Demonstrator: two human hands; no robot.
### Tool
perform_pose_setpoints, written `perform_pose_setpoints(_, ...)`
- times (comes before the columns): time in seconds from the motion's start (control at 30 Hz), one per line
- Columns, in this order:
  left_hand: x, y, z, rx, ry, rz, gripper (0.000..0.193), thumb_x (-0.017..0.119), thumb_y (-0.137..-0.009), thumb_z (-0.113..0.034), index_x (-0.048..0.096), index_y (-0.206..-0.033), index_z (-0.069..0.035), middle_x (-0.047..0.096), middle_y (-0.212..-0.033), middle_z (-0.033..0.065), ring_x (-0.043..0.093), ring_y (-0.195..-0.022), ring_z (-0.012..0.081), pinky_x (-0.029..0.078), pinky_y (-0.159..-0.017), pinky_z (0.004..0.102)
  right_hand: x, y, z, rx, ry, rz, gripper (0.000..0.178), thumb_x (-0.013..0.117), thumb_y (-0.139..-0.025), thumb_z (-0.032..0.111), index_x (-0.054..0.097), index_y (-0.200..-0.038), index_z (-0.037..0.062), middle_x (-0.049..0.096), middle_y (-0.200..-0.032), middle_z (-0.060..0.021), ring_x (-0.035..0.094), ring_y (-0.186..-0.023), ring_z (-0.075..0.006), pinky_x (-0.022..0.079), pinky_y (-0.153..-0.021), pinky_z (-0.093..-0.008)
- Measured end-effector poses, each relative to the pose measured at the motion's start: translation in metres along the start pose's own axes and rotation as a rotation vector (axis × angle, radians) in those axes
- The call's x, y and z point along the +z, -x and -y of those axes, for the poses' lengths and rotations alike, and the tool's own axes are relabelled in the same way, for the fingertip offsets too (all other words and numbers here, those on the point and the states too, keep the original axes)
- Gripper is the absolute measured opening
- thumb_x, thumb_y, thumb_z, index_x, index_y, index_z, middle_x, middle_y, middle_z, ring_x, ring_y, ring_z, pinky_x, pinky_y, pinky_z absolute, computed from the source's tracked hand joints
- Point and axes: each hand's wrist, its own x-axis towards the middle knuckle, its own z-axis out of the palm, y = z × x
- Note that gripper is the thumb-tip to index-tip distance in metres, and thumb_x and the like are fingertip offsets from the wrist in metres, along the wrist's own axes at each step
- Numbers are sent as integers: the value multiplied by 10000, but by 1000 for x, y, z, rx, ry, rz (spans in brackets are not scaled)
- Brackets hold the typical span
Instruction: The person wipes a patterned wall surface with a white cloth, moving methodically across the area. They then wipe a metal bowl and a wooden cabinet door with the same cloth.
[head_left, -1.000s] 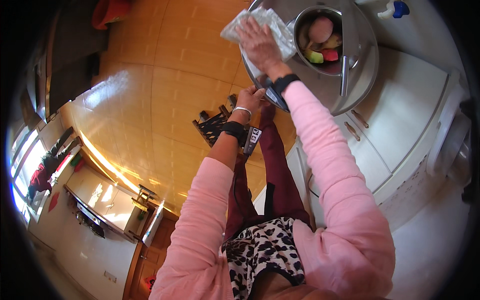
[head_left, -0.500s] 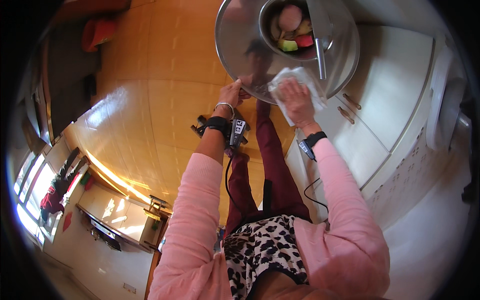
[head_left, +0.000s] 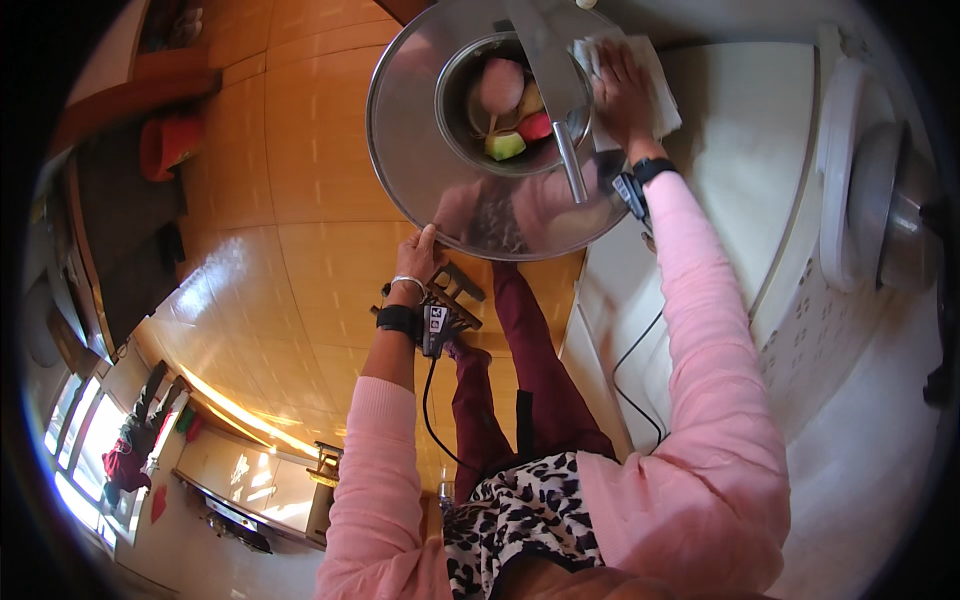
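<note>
A large round metal tabletop [head_left: 410, 130] with a shiny surface fills the upper middle. The thumb and fingers of my left hand [head_left: 420, 255] close on its near left rim. My right hand [head_left: 622, 95] presses a folded white cloth [head_left: 655, 95] down at the right side, fingers stretched over it. Between the hands stands a metal bowl [head_left: 450, 125] holding a pink rounded piece [head_left: 502, 88], a light green piece [head_left: 505, 146] and a red piece [head_left: 535, 126]. A broad-bladed cleaver [head_left: 550, 75] lies across the bowl's right side, its metal handle [head_left: 571, 165] toward me.
White cabinets [head_left: 740, 150] run along the right, close to the tabletop. A small dark stool [head_left: 455, 295] stands on the orange tiled floor [head_left: 320, 180] beside my legs. At the left are a red bucket [head_left: 165, 148] and a dark table [head_left: 125, 210].
My right hand has slid the cloth from the tabletop's near edge to its far right side. The tabletop, bowl and left hand now appear lower and further left in view.
</note>
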Motion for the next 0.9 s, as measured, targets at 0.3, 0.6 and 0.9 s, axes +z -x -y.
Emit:
perform_pose_setpoints(0.3, 1, 1, 1, -61, 55, -46, 334, 545, -983, -353, 639, -918, -39, 662, -750, 60, 616, -550, 132, 506, -483, 233, 8, -102, 11, -456, 42, 105, 542, 498, -919, 318, 431, -1432, 158, 420, -1479, -62, 323, -1398, -279, 262, -1121, -492)
perform_pose_setpoints(0.6, -8, -6, 9, -107, 51, -24, 338, 552, -974, -397, 610, -981, -64, 702, -892, 116, 643, -607, 189, 492, -492, 278, -17, 0, -4, -3, -28, 47, 499, 466, -961, 309, 421, -1438, 169, 376, -1514, -37, 309, -1411, -278, 267, -1103, -533)
perform_pose_setpoints(0.9, -2, -2, 0, -115, 33, -37, 339, 543, -977, -401, 612, -973, -69, 694, -862, 74, 662, -635, 176, 478, -519, 265, -57, 131, 95, 274, -57, 169, 533, 502, -923, 327, 463, -1402, 95, 386, -1499, -95, 295, -1412, -348, 269, -1084, -586)
